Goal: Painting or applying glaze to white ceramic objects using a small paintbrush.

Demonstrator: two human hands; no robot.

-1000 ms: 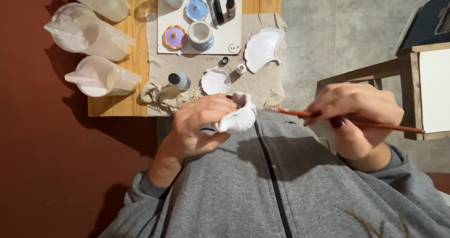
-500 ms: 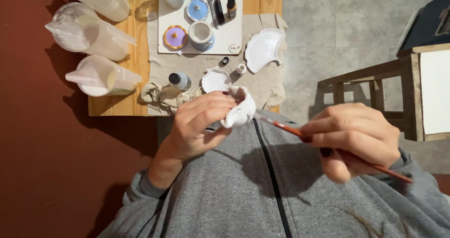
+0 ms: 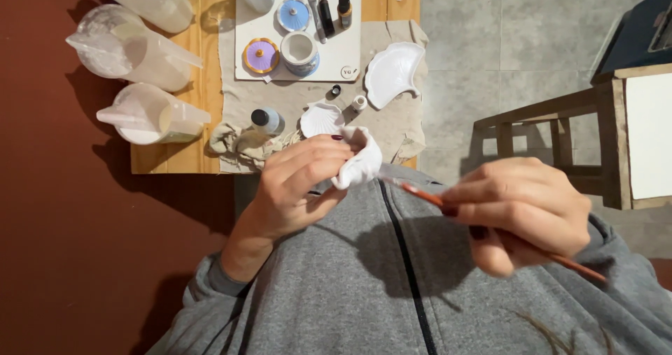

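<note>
Since a moment ago the right hand [image 3: 521, 211] has brought its thin reddish-brown paintbrush [image 3: 490, 223] tip against the small white shell-shaped ceramic piece [image 3: 359, 159]. The left hand [image 3: 297, 183] grasps that piece just below the cloth-covered wooden bench [image 3: 189, 128]; the right grip pinches the brush.

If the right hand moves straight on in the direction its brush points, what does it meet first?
Most likely the small white piece held in the left hand. The brush in the right hand points at it, tip very near; depth is unclear.

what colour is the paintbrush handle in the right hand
Reddish-brown, on the thin wooden paintbrush in the head view.
</note>
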